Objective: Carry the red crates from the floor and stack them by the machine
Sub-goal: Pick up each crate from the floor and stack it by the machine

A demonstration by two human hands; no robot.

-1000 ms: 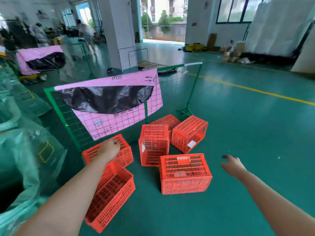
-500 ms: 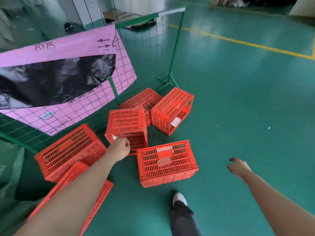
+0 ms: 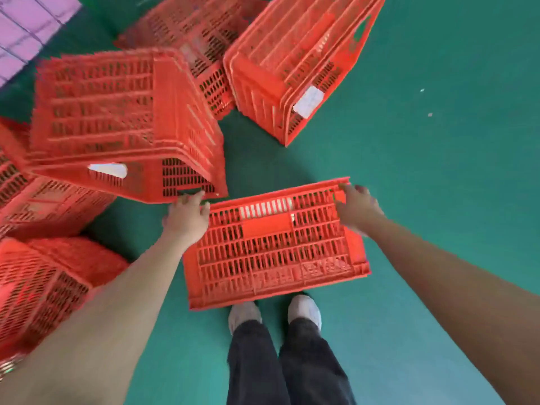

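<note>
Several red slatted crates lie scattered on the green floor. The nearest red crate (image 3: 274, 247) rests upside down just in front of my feet. My left hand (image 3: 187, 219) sits on its far left corner, fingers curled over the edge. My right hand (image 3: 355, 210), blurred, covers its far right corner in the same way. A tilted crate (image 3: 117, 121) hangs over the floor right beside my left hand, its corner almost touching my fingers. Another crate with a white label (image 3: 292, 68) lies on its side at the upper right.
More red crates crowd the left edge (image 3: 41, 287) and the top (image 3: 190, 30). A pink gridded sheet (image 3: 26, 27) shows at the top left. My white shoes (image 3: 245, 314) stand against the nearest crate. Bare green floor (image 3: 438, 171) stretches to the right.
I have stepped up to the crates and bent down over them. Both hands came together from the air onto the far corners of the nearest crate.
</note>
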